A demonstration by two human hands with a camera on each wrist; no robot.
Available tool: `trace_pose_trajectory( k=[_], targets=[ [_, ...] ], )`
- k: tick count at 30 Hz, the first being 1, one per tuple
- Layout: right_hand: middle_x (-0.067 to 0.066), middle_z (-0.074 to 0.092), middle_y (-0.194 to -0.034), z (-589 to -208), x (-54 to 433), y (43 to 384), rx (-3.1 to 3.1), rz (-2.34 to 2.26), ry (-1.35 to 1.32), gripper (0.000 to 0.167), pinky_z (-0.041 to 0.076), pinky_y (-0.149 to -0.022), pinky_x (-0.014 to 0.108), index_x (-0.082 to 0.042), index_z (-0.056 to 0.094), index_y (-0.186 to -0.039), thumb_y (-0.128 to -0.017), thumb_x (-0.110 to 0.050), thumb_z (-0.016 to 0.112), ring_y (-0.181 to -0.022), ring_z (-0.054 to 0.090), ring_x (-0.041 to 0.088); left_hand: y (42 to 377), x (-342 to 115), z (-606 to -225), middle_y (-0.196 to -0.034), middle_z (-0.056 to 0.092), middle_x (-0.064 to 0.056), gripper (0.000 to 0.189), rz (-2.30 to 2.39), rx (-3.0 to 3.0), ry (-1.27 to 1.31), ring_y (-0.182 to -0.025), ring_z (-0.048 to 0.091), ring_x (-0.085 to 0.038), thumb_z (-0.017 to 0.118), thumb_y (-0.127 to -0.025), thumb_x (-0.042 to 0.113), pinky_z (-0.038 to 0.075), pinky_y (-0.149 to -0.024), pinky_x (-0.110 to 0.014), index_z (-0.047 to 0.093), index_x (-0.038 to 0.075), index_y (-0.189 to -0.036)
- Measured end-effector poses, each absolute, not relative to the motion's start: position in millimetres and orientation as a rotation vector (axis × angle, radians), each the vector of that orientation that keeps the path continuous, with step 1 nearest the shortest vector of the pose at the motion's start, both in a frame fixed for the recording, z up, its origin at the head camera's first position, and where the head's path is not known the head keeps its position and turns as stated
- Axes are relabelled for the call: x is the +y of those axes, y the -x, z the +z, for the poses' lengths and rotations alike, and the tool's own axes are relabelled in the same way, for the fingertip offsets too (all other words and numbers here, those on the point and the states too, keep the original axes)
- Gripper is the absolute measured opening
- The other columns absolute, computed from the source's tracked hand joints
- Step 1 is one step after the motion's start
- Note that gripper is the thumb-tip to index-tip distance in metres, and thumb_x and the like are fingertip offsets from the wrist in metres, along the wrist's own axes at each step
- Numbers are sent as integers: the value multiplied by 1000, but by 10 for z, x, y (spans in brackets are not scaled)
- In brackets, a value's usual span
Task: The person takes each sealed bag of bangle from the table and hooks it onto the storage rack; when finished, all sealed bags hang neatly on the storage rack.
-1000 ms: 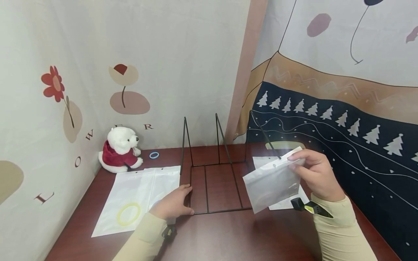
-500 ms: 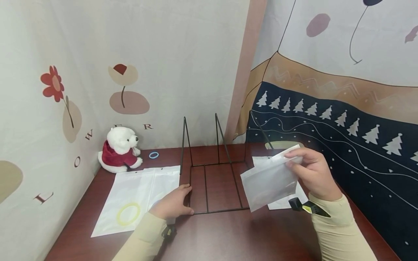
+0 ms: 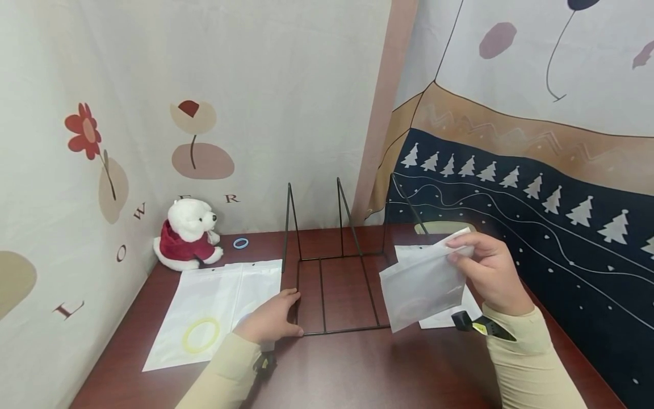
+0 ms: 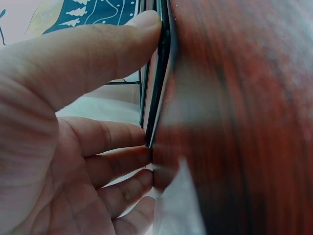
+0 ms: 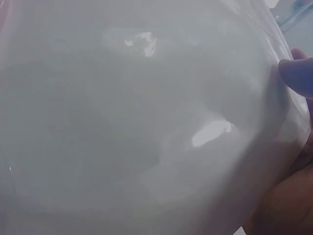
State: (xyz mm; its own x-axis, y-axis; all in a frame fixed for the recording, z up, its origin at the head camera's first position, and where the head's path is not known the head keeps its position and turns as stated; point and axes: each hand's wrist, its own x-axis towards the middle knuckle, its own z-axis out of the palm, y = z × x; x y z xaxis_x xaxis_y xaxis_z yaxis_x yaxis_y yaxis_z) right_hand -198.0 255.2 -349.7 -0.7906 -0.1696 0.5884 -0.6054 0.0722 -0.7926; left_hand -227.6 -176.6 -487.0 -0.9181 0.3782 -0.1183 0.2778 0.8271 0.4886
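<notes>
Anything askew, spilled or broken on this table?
Nothing spilled or visibly broken. The held white pouch slants, which looks askew, but the right hand pinches it near one upper corner. The black wire rack stands upright.

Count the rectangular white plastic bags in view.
4 visible: held bag in the right hand; partly covered bag behind it; outer bag and inner bag, adjoining, left of the black metal wire rack. Others may be hidden.

I observe the white bag (image 3: 424, 287) now covering the tip of the black rod (image 3: 409, 202), exposed one second earlier.
</notes>
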Motion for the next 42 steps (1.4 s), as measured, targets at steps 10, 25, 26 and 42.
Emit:
trace_pose_trajectory(
  k=[10, 25, 26, 42],
  targets=[
    [4, 75, -110, -3539, 2586, 1986, -1985, 1821, -733, 31, 65, -69, 33, 2, 76, -111, -93, 21, 59, -89, 71, 19, 2272, -1769, -4889, -160, 45, -26, 88, 703, 2807, -515, -148, 46, -43, 90, -78, 25, 42, -120, -55, 51, -10, -149],
    [2, 75, -110, -3572, 2590, 1982, -1996, 1837, -791, 39, 64, -71, 30, -6, 79, -111, -92, 22, 58, -89, 72, 15, 2265, -1760, -4872, -161, 45, -25, 89, 700, 2801, -506, -148, 45, -43, 91, -78, 26, 41, -121, -55, 51, -10, -149],
    [1, 75, -110, -3573, 2586, 1985, -1997, 1836, -795, 39, 64, -71, 30, -6, 79, -111, -93, 22, 58, -89, 72, 15, 2266, -1761, -4871, -161, 45, -25, 89, 699, 2804, -508, -148, 45, -42, 91, -78, 26, 40, -122, -55, 51, -10, -149],
    [-3, 74, -109, -3600, 2515, 1970, -2076, 1716, -791, 36, 65, -70, 29, -6, 78, -109, -92, 20, 61, -87, 70, 13, 2281, -1761, -4868, -161, 45, -25, 89, 686, 2813, -514, -148, 46, -42, 90, -79, 28, 40, -122, -55, 51, -10, -149]
  ],
)
